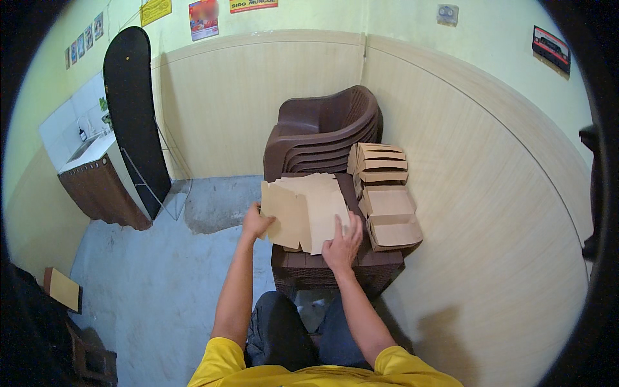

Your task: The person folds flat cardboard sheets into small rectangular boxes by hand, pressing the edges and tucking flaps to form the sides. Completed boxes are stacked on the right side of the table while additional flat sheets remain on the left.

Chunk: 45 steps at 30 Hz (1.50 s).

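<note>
A flat, die-cut brown cardboard box blank [290, 216] lies tilted over a stack of similar blanks [325, 200] on a dark brown woven-pattern plastic table [380, 258]. My left hand [259, 222] grips its left edge, thumb on top and the other fingers hidden beneath. At the right side, my right hand [343, 245] rests with fingers apart on the cardboard near its edge. To the right of that hand sits an open folded cardboard box [393, 232] with its lid raised.
Behind the open box stand several folded boxes [380, 162], nested together. Stacked brown plastic chairs [322, 129] stand beyond the table against the panelled wall. At left are an upright black ironing board [132, 122] and a curtained sink counter [103, 187].
</note>
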Available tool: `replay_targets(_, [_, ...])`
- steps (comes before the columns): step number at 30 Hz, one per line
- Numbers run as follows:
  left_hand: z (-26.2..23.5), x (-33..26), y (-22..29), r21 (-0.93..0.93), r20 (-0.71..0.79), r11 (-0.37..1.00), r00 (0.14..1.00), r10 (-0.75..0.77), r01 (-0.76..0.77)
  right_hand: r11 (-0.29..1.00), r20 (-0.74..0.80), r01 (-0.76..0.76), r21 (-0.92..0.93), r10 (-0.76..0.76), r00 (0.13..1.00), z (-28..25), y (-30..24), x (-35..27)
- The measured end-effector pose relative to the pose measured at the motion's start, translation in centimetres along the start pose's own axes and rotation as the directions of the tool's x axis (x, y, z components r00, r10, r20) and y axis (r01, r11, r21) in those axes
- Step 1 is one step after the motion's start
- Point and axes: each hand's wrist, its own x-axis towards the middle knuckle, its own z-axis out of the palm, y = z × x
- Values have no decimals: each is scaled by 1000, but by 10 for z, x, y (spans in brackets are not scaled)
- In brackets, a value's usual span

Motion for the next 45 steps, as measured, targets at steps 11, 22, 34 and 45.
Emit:
replay_targets(11, [-7, -41, 125, -330, 418, 927, 908, -25, 178, 780, 559, -251, 573, -148, 816, 46, -18, -4])
replay_targets(22, [73, -32, 19, 342, 230, 806, 875, 427, -483, 692, 545, -513, 508, 203, 813, 32, 39, 31])
replay_targets(34, [81, -50, 5, 469, -77, 835, 929, 362, -287, 961, 465, -264, 87, 195, 864, 56, 42, 36])
replay_targets(45, [52, -31, 14, -467, -216, 824, 945, 246, -321, 705, 222, -294, 646, 195, 955, 49, 44, 63])
